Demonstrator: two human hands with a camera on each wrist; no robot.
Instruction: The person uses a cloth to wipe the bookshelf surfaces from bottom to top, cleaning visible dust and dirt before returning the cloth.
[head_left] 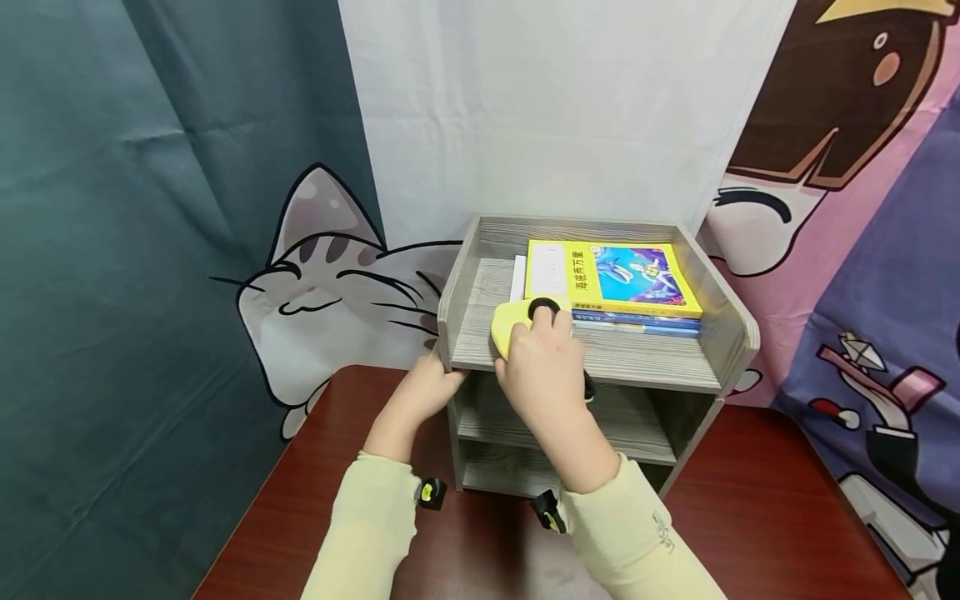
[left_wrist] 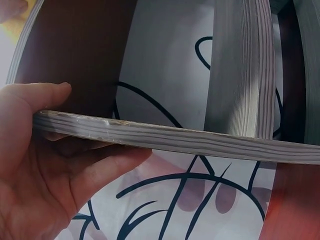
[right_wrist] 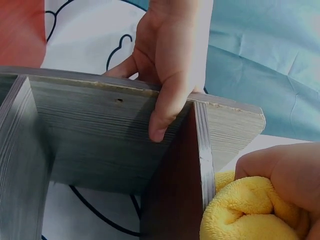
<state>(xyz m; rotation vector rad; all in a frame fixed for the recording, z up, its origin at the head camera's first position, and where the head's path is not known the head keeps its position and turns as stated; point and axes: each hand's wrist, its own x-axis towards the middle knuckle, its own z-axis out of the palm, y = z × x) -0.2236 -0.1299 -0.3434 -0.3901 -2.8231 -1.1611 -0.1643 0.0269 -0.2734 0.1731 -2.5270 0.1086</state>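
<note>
A grey wood-grain shelf unit (head_left: 592, 371) stands on the table. My left hand (head_left: 427, 387) grips the edge of its left side panel (left_wrist: 165, 132), just below the top board; in the left wrist view the thumb lies on the inner face and the fingers on the outer. My right hand (head_left: 543, 367) holds a bunched yellow cloth (right_wrist: 245, 212) at the front left of the top board (head_left: 480, 329). Black trim (head_left: 543, 306) shows on the cloth by the fingers. In the right wrist view the cloth bulges beside the top board's front edge (right_wrist: 204, 155).
Books in a stack, a yellow one (head_left: 637, 279) uppermost, lie at the back right of the top board. A raised rim (head_left: 577, 227) borders that board. Below are shelf compartments (head_left: 630, 417). The reddish-brown table (head_left: 765, 500) carries the unit; printed curtains (head_left: 570, 108) hang behind.
</note>
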